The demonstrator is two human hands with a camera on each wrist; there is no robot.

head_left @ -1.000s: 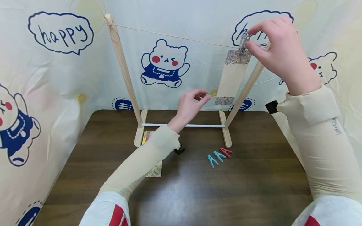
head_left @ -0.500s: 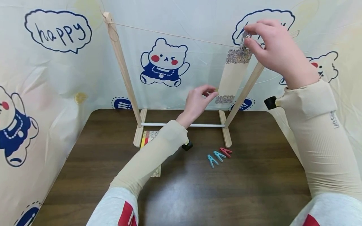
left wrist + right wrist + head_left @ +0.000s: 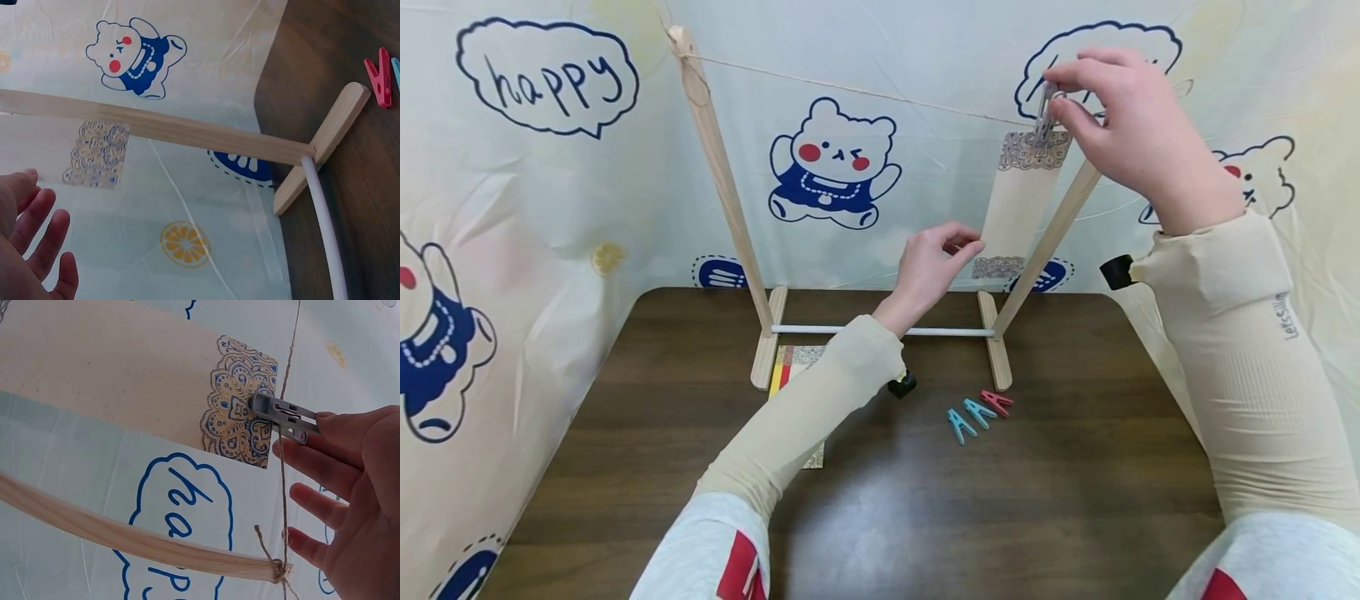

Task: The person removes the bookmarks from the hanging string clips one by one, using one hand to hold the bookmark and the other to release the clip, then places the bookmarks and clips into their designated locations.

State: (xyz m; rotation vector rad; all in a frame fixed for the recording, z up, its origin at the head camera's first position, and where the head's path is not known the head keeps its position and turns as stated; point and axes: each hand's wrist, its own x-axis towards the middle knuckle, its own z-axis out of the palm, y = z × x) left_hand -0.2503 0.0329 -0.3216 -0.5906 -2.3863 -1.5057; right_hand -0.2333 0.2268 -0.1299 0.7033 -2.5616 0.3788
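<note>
A cream paper card (image 3: 1021, 208) with lace-patterned ends hangs upright near the right post, below the string (image 3: 850, 88). A grey clothespin (image 3: 284, 414) bites its top edge beside the string. My right hand (image 3: 1142, 133) pinches the handles of this clothespin between thumb and index finger, the other fingers spread apart. Lower down, my left hand (image 3: 928, 267) pinches the card's left edge near its bottom end, thumb against index finger. In the left wrist view the other fingers of that hand (image 3: 37, 231) are loosely bent. The thumb's exact contact is partly hidden.
A wooden frame (image 3: 726, 183) with two posts and a white crossbar (image 3: 947, 332) stands on the dark table (image 3: 1000, 517). Several blue and red clothespins (image 3: 979, 410) lie in front. A patterned card (image 3: 795, 357) lies under the left forearm. A printed curtain (image 3: 940, 50) hangs behind.
My left hand has moved right and slightly up to the card's edge and now pinches it. The right hand stays at the clothespin, barely shifted.
</note>
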